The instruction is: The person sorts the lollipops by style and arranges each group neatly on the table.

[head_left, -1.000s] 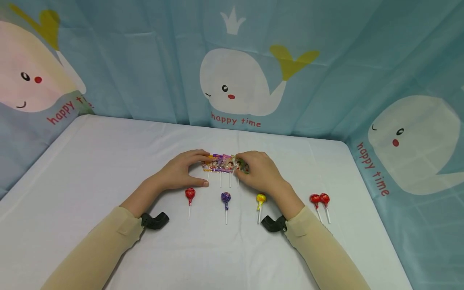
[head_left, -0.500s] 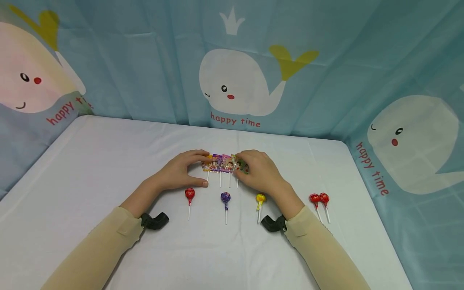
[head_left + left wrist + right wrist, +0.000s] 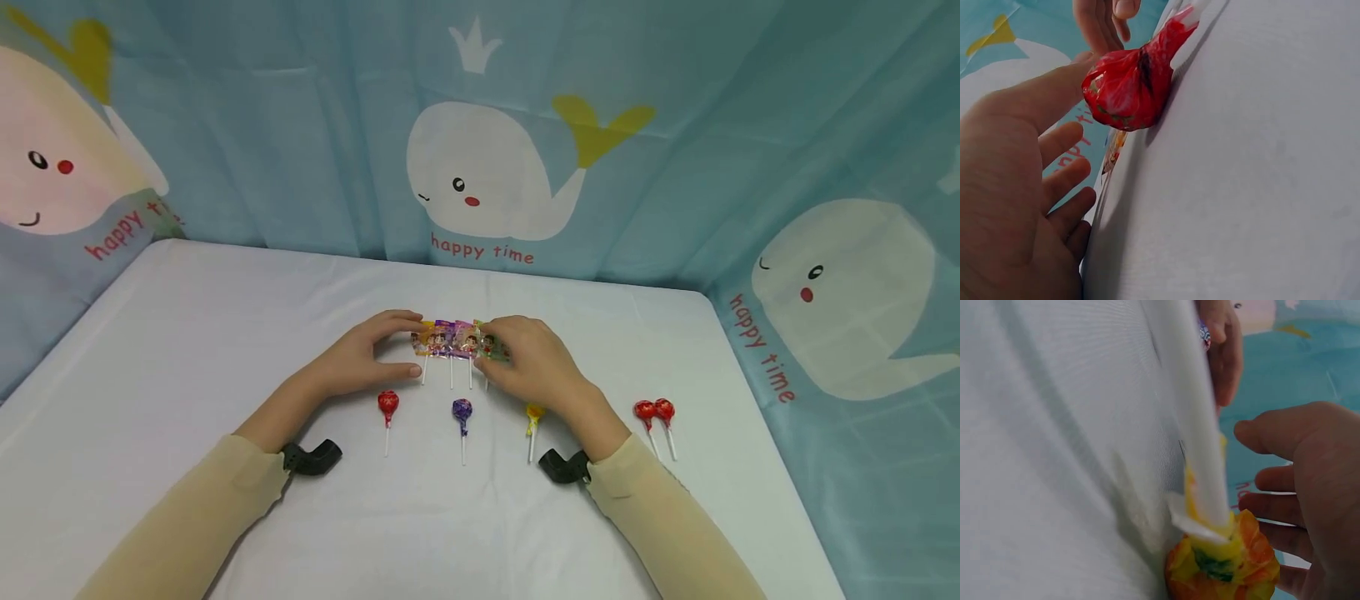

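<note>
A row of flat lollipops (image 3: 444, 342) in printed wrappers, yellow, purple, pink and green, lies side by side on the table, sticks toward me. My left hand (image 3: 363, 354) curves loosely about its left end, thumb apart from the fingers. At the right end is my right hand (image 3: 532, 358), its fingers over the green wrapper. Both wrist views show relaxed fingers; neither hand grips anything. Closer to me lie a red lollipop (image 3: 387, 404), a purple one (image 3: 462, 409) and a yellow lollipop (image 3: 533, 417), whose top the right hand partly covers.
Two red round lollipops (image 3: 664, 409) lie together right of my right forearm. A white cloth covers the table (image 3: 375, 533). Behind it hangs a blue curtain (image 3: 315, 150) with whale prints. A black curved device (image 3: 313, 457) sits at each wrist.
The head view has shifted slightly. My left hand has drawn back a little from the row's left end; my right hand now overlaps the yellow lollipop's top. The lollipops have stayed put.
</note>
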Demonstrator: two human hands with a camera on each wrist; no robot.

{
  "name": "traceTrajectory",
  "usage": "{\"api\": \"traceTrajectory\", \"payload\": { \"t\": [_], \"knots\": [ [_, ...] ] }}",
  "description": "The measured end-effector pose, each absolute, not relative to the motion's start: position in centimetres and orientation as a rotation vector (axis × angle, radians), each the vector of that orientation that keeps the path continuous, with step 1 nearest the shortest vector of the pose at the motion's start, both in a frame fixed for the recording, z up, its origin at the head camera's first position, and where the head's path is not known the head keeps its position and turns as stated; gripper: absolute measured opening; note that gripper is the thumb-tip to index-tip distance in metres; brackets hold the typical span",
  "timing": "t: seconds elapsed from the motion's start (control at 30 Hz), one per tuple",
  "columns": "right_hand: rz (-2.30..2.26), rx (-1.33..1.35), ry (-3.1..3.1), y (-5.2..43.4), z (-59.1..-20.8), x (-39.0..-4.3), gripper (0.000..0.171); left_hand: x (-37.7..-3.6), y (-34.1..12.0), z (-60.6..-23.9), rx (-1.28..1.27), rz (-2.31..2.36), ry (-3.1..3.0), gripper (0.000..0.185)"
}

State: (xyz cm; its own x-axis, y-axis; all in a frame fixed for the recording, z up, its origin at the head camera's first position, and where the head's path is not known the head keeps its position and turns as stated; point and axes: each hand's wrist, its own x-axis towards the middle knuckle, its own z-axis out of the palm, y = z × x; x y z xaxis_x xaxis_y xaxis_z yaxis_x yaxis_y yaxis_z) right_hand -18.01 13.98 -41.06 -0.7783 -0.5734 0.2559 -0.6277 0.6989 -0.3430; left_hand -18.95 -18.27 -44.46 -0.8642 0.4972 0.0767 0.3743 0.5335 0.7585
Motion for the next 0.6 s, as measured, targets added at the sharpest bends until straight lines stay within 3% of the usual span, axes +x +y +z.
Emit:
{"api": "traceTrajectory", "payload": {
  "t": [0.6],
  "knots": [
    [0.76, 1.062, -2.776, 13.8, -40.6, -14.5, 0.056, -14.7, -19.6, -44.9, 0.741, 1.336, 2.61, 0.059]
  ]
}}
